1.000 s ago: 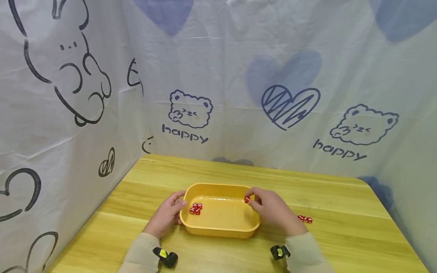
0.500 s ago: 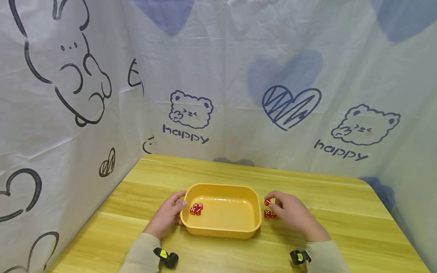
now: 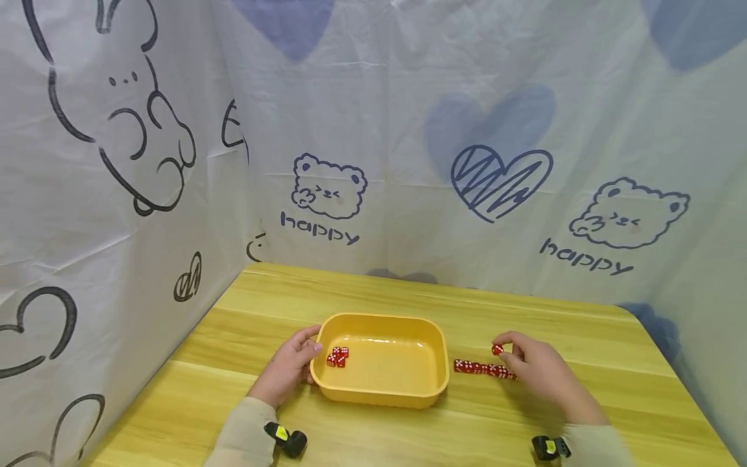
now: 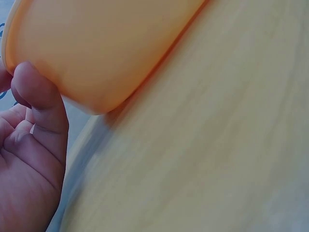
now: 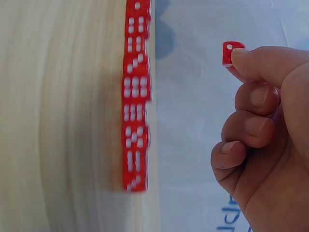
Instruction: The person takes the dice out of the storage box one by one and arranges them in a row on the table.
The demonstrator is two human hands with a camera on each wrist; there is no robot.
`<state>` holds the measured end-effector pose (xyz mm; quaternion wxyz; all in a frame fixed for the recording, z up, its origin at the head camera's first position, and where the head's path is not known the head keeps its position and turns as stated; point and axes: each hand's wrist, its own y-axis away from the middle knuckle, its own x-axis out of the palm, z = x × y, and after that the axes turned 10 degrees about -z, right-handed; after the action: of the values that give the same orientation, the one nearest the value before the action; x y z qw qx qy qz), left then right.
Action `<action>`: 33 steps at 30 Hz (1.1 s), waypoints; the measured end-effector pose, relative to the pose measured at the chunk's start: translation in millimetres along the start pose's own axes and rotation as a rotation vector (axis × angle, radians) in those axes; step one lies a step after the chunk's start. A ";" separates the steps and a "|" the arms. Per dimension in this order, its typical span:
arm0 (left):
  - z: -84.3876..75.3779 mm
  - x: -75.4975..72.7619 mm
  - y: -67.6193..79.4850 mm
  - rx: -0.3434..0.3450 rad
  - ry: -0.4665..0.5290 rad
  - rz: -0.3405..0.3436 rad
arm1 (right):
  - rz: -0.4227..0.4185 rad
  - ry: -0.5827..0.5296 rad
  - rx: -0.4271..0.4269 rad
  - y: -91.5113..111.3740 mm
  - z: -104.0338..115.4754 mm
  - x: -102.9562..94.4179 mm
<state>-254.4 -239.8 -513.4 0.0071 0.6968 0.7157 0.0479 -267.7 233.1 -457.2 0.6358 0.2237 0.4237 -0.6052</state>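
With thumb and fingers, my left hand [image 3: 286,364] grips the left end of a yellow plastic basin [image 3: 391,366]. In the left wrist view, the thumb [image 4: 41,92] lies against the basin's wall [image 4: 106,53]. A small cluster of red dice [image 3: 337,357] sits inside, at the left. To the basin's right, a straight row of several red dice [image 3: 480,368] lies on the table. Just above the row's right part, my right hand [image 3: 543,373] pinches one red die [image 5: 228,54] between thumb and forefinger. That hand hides the row's right end in the head view.
The wood-grain table [image 3: 373,438] reaches back to a pale printed cloth [image 3: 408,130] hanging behind and at both sides. Black wrist cameras, one at the left wrist [image 3: 287,441] and one at the right wrist [image 3: 550,447], sit near the table's front.
Still pinching the die, my right hand has moved right, from over the basin's right end to above the dice row, uncovering more of it. My left hand keeps its grip on the basin.
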 end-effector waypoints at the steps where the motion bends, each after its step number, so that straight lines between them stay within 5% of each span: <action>1: 0.4 0.0 0.0 0.001 -0.002 0.000 | -0.003 -0.002 0.005 1.4 -3.7 -1.8; 19: -0.1 0.1 1.4 0.000 0.000 0.001 | 0.009 0.014 0.105 14.8 -56.8 -20.6; 33: -2.0 1.6 3.8 -0.005 -0.011 -0.018 | 0.145 -0.003 0.226 19.4 -81.2 -25.0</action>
<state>-250.8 -238.2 -511.0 0.0133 0.6905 0.7217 0.0457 -268.6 315.6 -485.3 0.6495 0.3229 0.3345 -0.6017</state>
